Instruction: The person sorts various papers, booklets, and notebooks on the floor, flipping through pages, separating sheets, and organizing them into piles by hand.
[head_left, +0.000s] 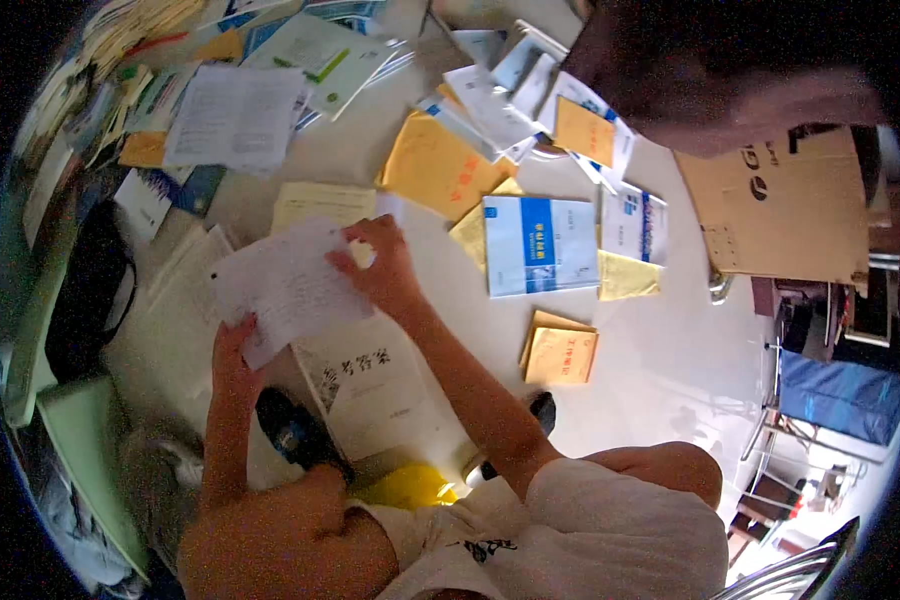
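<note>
1 sheet [288,280]: left hand [234,352] pinches it; right hand [390,268], loosely curled, perhaps grips its edge.

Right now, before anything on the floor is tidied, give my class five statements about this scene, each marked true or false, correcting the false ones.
1. The left hand grips the white paper sheet with lines of writing. True.
2. The right hand touches the brown cardboard box with black print. False: it is at the written sheet's right edge.
3. Two small orange paper booklets overlap each other. True.
4. The blue-and-white rectangular book lies beneath those booklets. False: it lies apart from them, higher in the picture.
5. The cardboard box is at the picture's left. False: it is at the right.
</note>
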The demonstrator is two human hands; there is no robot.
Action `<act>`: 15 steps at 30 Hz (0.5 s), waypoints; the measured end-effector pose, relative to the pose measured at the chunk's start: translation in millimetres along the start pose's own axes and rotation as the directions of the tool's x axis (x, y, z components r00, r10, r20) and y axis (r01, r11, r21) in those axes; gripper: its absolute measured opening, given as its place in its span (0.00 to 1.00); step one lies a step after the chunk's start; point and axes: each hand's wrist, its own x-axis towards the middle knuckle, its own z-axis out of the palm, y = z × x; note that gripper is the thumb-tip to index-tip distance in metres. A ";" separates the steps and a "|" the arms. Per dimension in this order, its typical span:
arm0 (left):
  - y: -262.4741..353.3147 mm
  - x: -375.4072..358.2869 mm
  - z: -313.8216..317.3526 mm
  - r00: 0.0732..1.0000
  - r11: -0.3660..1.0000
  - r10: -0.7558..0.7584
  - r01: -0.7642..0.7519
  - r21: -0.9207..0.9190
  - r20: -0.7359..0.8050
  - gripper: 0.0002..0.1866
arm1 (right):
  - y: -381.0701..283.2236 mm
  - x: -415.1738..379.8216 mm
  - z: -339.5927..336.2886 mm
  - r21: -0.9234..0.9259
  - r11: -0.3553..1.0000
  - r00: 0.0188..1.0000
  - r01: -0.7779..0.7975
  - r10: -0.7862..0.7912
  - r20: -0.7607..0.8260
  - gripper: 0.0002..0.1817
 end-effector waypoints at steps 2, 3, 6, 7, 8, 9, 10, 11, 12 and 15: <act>-4.9 3.4 0.0 0.994 0.989 -0.100 0.094 -0.115 -0.049 0.29 | -16.7 1.4 -5.6 -0.098 0.981 0.986 0.168 -0.168 0.001 0.13; -6.8 2.2 -2.6 0.993 0.987 -0.108 0.101 -0.122 -0.050 0.29 | -19.4 -0.4 -5.2 -0.106 0.979 0.985 0.173 -0.174 -0.007 0.13; -3.1 -0.4 0.7 0.995 0.992 -0.095 0.094 -0.083 -0.005 0.31 | -24.3 2.0 -8.2 -0.072 0.995 0.993 0.073 -0.065 0.100 0.08; 9.1 -1.5 16.5 0.996 0.994 -0.086 0.086 -0.068 0.012 0.31 | -26.1 1.5 -11.8 -0.139 0.989 0.994 0.044 -0.030 0.103 0.08; 22.7 -6.1 34.0 0.983 0.988 -0.152 0.147 -0.054 -0.103 0.31 | -27.6 2.3 -14.9 -0.203 0.979 0.995 0.016 0.006 0.104 0.07; 34.5 -8.3 47.8 0.953 0.977 -0.212 0.206 -0.049 -0.219 0.31 | -26.5 4.4 -17.0 -0.204 0.979 0.995 0.023 -0.003 0.099 0.07; 28.9 -7.1 43.8 0.956 0.979 -0.203 0.197 -0.049 -0.214 0.31 | -23.6 6.0 -19.1 -0.172 0.984 0.996 -0.036 0.050 0.079 0.07; 15.8 -7.5 34.4 0.989 0.996 -0.047 0.056 0.064 -0.141 0.29 | -22.8 7.4 -21.4 -0.137 0.986 0.993 -0.095 0.105 0.063 0.07; 10.9 -3.5 33.9 0.995 0.993 0.034 -0.022 0.117 -0.098 0.28 | -27.0 10.8 -25.8 -0.136 0.987 0.994 -0.086 0.095 0.060 0.07; 12.0 -0.1 39.7 0.987 0.953 0.115 -0.079 0.291 -0.108 0.23 | -35.1 7.2 -31.7 0.177 0.972 0.986 -0.156 0.143 0.082 0.06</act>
